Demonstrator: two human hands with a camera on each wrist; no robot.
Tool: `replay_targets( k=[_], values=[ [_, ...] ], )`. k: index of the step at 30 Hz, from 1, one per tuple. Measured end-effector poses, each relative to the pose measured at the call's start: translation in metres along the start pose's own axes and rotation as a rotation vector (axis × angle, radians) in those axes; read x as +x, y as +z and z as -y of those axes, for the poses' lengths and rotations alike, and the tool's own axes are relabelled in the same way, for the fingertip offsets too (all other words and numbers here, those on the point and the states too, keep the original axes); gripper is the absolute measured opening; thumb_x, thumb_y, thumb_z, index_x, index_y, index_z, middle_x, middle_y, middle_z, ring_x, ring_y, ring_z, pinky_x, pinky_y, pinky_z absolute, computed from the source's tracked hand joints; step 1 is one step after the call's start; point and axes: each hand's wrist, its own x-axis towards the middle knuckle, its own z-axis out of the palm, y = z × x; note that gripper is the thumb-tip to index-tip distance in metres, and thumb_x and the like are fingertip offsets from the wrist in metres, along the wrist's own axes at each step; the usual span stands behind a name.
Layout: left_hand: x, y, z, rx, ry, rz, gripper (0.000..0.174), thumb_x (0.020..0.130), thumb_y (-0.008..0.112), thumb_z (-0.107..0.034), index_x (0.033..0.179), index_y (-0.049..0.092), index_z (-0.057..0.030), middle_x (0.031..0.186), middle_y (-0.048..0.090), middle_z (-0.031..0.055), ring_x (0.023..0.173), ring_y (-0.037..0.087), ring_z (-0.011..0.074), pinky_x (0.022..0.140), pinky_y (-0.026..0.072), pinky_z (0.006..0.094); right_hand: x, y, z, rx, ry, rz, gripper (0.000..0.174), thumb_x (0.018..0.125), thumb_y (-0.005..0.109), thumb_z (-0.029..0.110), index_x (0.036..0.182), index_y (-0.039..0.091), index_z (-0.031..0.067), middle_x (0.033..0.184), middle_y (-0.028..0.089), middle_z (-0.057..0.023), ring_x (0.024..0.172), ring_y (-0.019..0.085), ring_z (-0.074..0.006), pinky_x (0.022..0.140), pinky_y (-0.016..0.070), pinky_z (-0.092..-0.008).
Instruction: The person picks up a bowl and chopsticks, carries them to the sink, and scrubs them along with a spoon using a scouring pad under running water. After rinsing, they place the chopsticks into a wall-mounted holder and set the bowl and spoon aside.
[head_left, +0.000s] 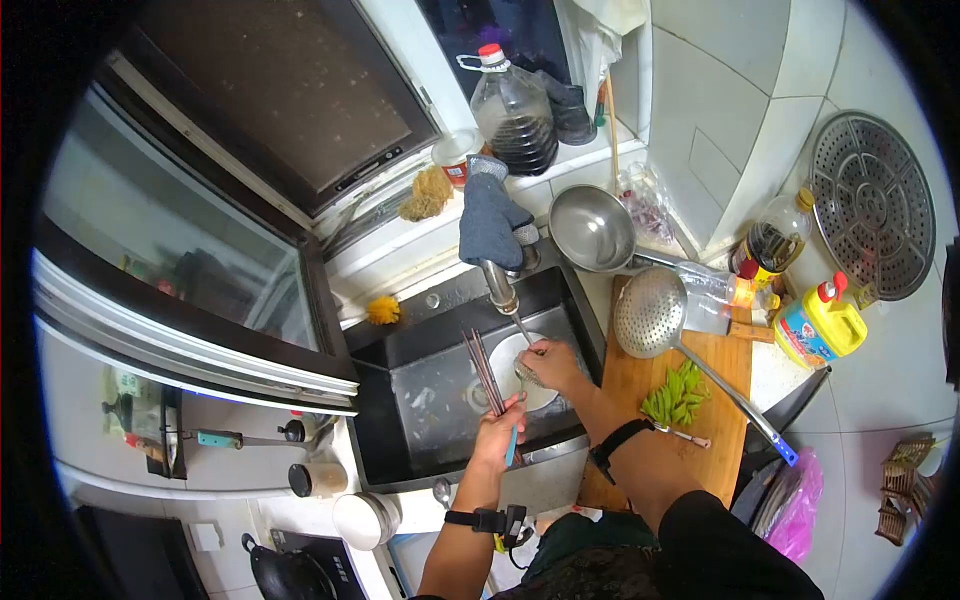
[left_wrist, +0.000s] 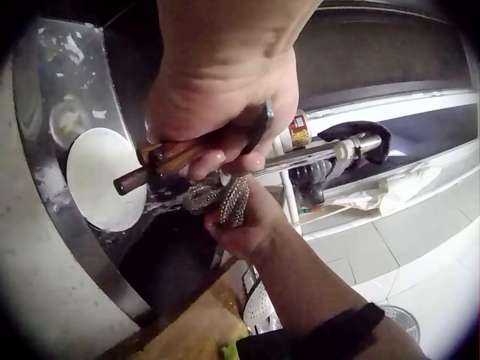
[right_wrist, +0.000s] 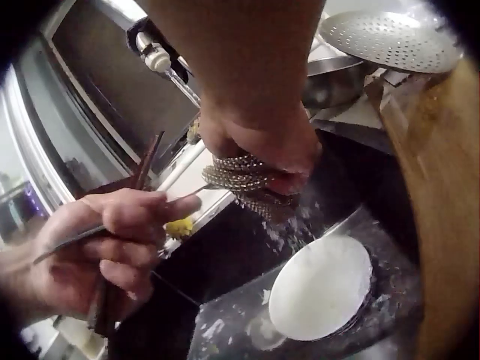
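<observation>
Over the black sink [head_left: 425,440], the left hand [head_left: 497,434] grips several dark chopsticks [head_left: 483,368] together with a thin utensil whose teal handle [head_left: 512,446] points toward the body. The right hand [head_left: 556,364] holds a metal mesh scrubber [right_wrist: 238,180] against the utensil's far end, just below the faucet [head_left: 498,287]. In the left wrist view the scrubber [left_wrist: 225,198] bunches around the fingers. Beneath the hands, a white dish [right_wrist: 321,288] lies in the sink, with water falling near it. White foam bits dot the sink floor.
Right of the sink, a cutting board [head_left: 725,375] carries chopped greens [head_left: 677,394] and a perforated ladle [head_left: 650,312]. A steel pan [head_left: 591,228] stands behind it, bottles [head_left: 820,322] farther right. Stacked bowls [head_left: 362,521] and a jar [head_left: 318,479] sit left. A grey glove [head_left: 490,215] covers the faucet top.
</observation>
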Motion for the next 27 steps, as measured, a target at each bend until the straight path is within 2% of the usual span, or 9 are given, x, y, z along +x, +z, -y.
replay_targets(
  k=[3, 6, 9, 13, 16, 17, 23, 26, 27],
  values=[
    [-0.004, -0.002, -0.003, -0.033, -0.013, 0.036, 0.035, 0.087, 0.06, -0.018, 0.118, 0.055, -0.0035, 0.064, 0.048, -0.003, 0.053, 0.043, 0.0062, 0.046, 0.0359, 0.0221, 0.018, -0.007, -0.008, 0.005, 0.104, -0.014, 0.033, 0.07, 0.067, 0.031, 0.089, 0.068, 0.003, 0.078, 0.068, -0.0129, 0.077, 0.065, -0.0203, 0.072, 0.0491, -0.0309],
    [-0.004, 0.002, -0.011, -0.008, -0.034, -0.001, 0.035, 0.086, 0.061, -0.02, 0.117, 0.055, -0.0044, 0.064, 0.049, -0.0033, 0.053, 0.043, 0.0058, 0.046, 0.0362, 0.0216, 0.031, -0.014, -0.008, 0.032, 0.093, -0.08, 0.038, 0.071, 0.063, 0.035, 0.092, 0.068, 0.0042, 0.085, 0.067, -0.0161, 0.083, 0.065, -0.0306, 0.077, 0.0494, -0.0365],
    [0.009, 0.003, -0.012, -0.086, -0.013, -0.034, 0.033, 0.086, 0.062, -0.022, 0.115, 0.057, -0.0069, 0.065, 0.05, -0.0034, 0.054, 0.045, 0.0055, 0.046, 0.037, 0.0218, 0.038, -0.01, -0.008, 0.058, 0.042, -0.096, 0.042, 0.073, 0.064, 0.039, 0.095, 0.067, 0.0034, 0.089, 0.067, -0.0158, 0.085, 0.064, -0.0289, 0.076, 0.0485, -0.0359],
    [0.022, 0.015, -0.021, -0.114, -0.042, -0.044, 0.034, 0.084, 0.065, -0.025, 0.114, 0.058, -0.0097, 0.066, 0.05, -0.0043, 0.054, 0.046, 0.0053, 0.046, 0.0365, 0.022, 0.002, -0.016, 0.017, 0.361, 0.189, 0.2, 0.053, 0.08, 0.063, 0.049, 0.101, 0.064, 0.0009, 0.093, 0.066, -0.0091, 0.085, 0.06, -0.0183, 0.079, 0.0447, -0.0309],
    [0.029, 0.019, -0.025, -0.054, -0.075, -0.045, 0.036, 0.083, 0.067, -0.025, 0.114, 0.058, -0.01, 0.067, 0.051, -0.0054, 0.055, 0.046, 0.005, 0.046, 0.0355, 0.0217, 0.006, -0.014, 0.014, 0.598, 0.362, 0.195, 0.051, 0.081, 0.064, 0.046, 0.103, 0.063, 0.0002, 0.096, 0.064, -0.0073, 0.085, 0.058, -0.0167, 0.079, 0.0441, -0.0296],
    [0.03, 0.017, -0.024, -0.03, -0.093, -0.051, 0.036, 0.082, 0.068, -0.024, 0.113, 0.059, -0.0097, 0.068, 0.051, -0.0056, 0.056, 0.046, 0.005, 0.046, 0.0352, 0.0215, 0.012, -0.015, 0.008, 0.578, 0.324, 0.211, 0.044, 0.083, 0.063, 0.037, 0.112, 0.059, 0.0029, 0.099, 0.063, -0.007, 0.093, 0.057, -0.0176, 0.083, 0.0435, -0.03],
    [0.034, 0.019, -0.024, 0.193, -0.102, -0.144, 0.036, 0.077, 0.073, -0.02, 0.109, 0.062, -0.0064, 0.074, 0.056, -0.005, 0.058, 0.049, 0.0057, 0.047, 0.0369, 0.0225, 0.008, -0.026, -0.005, 0.693, 0.351, -0.144, 0.035, 0.078, 0.067, 0.016, 0.108, 0.058, 0.0004, 0.094, 0.062, -0.0066, 0.081, 0.058, -0.0141, 0.071, 0.0473, -0.027],
    [0.036, 0.015, -0.02, 0.202, -0.095, -0.161, 0.037, 0.075, 0.074, -0.019, 0.108, 0.062, -0.0051, 0.075, 0.058, -0.0035, 0.058, 0.05, 0.0065, 0.048, 0.0386, 0.0232, -0.003, -0.023, -0.003, 0.724, 0.24, -0.095, 0.033, 0.078, 0.066, 0.016, 0.106, 0.059, -0.0007, 0.093, 0.062, -0.0072, 0.081, 0.058, -0.0127, 0.072, 0.047, -0.0262],
    [0.035, 0.016, -0.02, 0.201, -0.091, -0.161, 0.038, 0.075, 0.075, -0.019, 0.107, 0.062, -0.0048, 0.075, 0.059, -0.0029, 0.058, 0.05, 0.0067, 0.048, 0.0392, 0.0234, -0.005, -0.018, -0.003, 0.675, 0.183, -0.1, 0.035, 0.077, 0.066, 0.017, 0.105, 0.06, -0.0008, 0.093, 0.062, -0.0093, 0.083, 0.059, -0.016, 0.074, 0.047, -0.0274]
  ],
)
